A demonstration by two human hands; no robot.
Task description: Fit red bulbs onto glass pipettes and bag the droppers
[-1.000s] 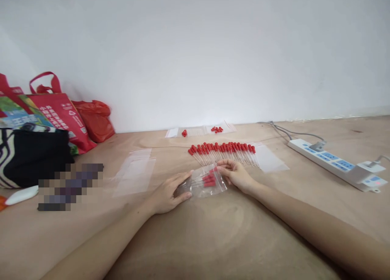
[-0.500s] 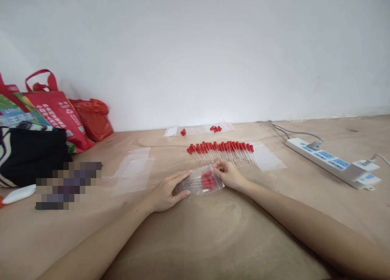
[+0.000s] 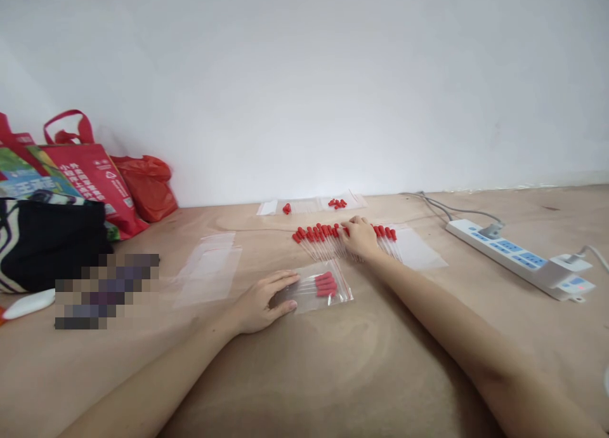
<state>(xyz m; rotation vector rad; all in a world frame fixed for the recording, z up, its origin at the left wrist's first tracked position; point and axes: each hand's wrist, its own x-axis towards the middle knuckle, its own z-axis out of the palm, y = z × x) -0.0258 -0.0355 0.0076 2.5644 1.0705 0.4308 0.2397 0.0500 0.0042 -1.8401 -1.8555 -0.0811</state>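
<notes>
Pinning: left hand (image 3: 259, 300) flat on clear zip bag (image 3: 316, 288) of red-bulbed droppers, near centre of wooden tabletop (image 3: 333, 374), fingers spread, not clenched | right hand (image 3: 360, 236) on far row of loose droppers (image 3: 318, 235), grip cannot be told | empty zip bags (image 3: 209, 266) left | power strip (image 3: 521, 257) right

Both forearms are bare, no sleeves in view; the left hand (image 3: 261, 301) and right hand (image 3: 360, 237) wear no gloves, rings or watch.
</notes>
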